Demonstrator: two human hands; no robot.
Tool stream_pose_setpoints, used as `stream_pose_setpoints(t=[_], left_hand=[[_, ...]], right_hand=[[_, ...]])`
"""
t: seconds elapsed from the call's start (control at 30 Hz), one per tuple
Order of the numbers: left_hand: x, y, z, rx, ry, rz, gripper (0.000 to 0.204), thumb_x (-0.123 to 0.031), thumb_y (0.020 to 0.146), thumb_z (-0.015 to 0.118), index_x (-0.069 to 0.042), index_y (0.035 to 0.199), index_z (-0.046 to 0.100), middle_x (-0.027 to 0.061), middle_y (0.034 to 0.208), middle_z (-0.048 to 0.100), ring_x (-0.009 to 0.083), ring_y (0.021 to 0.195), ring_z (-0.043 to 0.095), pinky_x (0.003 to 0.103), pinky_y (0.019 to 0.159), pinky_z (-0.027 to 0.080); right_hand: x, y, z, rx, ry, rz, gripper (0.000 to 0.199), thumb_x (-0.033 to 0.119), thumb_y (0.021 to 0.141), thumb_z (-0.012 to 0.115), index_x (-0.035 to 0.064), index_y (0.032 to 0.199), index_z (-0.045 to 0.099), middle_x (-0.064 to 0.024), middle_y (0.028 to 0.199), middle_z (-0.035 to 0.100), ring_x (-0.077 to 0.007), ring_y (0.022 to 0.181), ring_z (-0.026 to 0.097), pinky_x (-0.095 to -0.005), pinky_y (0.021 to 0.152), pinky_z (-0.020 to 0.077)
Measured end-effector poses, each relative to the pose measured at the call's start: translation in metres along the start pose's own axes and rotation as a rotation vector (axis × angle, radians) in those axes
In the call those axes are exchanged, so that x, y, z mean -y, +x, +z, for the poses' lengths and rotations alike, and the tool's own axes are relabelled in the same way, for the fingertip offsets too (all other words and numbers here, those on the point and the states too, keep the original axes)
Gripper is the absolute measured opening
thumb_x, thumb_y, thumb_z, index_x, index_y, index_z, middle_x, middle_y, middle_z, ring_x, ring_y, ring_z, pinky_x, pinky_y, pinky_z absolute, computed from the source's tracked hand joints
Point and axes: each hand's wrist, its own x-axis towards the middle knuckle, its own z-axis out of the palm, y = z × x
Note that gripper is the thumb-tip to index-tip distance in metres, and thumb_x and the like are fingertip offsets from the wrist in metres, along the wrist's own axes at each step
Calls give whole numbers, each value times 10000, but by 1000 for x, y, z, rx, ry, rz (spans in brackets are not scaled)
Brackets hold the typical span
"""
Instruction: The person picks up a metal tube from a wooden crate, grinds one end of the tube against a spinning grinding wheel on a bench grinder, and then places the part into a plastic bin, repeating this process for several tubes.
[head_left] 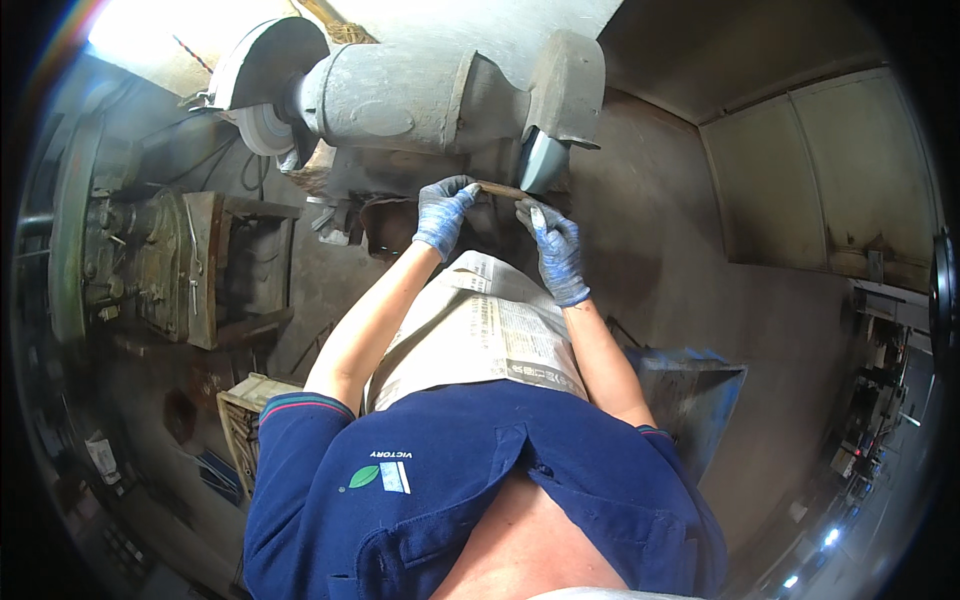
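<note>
Both gloved hands, left (444, 212) and right (553, 250), grip the thin brown metal strip (497, 188); steady it against the grey grinding wheel (541, 160) at one o'clock.

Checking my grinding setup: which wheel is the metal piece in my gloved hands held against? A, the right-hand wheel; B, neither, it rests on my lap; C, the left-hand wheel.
A: both hands, left hand and right hand, hold the metal piece with its tip at the right-hand wheel.

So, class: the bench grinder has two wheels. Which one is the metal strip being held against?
The right-hand wheel, beside both gloved hands, meets the strip; the left-hand wheel spins or sits untouched, well away.
</note>
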Motion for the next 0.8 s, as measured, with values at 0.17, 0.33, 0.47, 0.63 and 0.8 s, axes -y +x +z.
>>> stream_pose_setpoints(t=[0.17,0.33,0.47,0.63,0.8], left_hand=[[-9,-14,-13,26,9,-2,77,-46,860,600,16,894,631,81,797,659,133,689,629,251,642,518],[-23,-58,-20,184,-93,-73,152,-68,861,616,24,982,621,74,834,660,129,724,638,250,671,528],[-35,-79,-10,207,-46,10,168,-77,859,624,27,990,627,12,732,613,45,600,528,183,553,444],[-51,-86,-3,265,-163,-46,207,-171,859,639,22,931,619,75,763,655,124,653,629,211,567,471],[-65,-81,11,275,-14,-69,202,-203,872,626,-1,863,615,61,684,641,84,578,585,177,525,415]], right_hand=[[-5,-5,8,-9,-73,-130,191,49,844,624,-4,1025,655,-121,1014,656,-191,942,626,-294,849,485],[35,-49,7,78,-795,-566,301,9,793,648,10,1093,627,-155,1080,623,-288,1046,588,-335,894,467],[74,-75,14,116,-648,-514,344,198,836,632,2,1118,617,-182,1188,556,-312,1140,523,-370,964,411],[80,-86,7,105,-642,-618,496,342,782,682,-21,1112,611,-208,1184,550,-311,1130,532,-384,958,417],[95,-89,10,120,-813,-709,504,359,762,698,-7,1099,620,-204,1167,561,-343,1059,579,-396,913,459]])
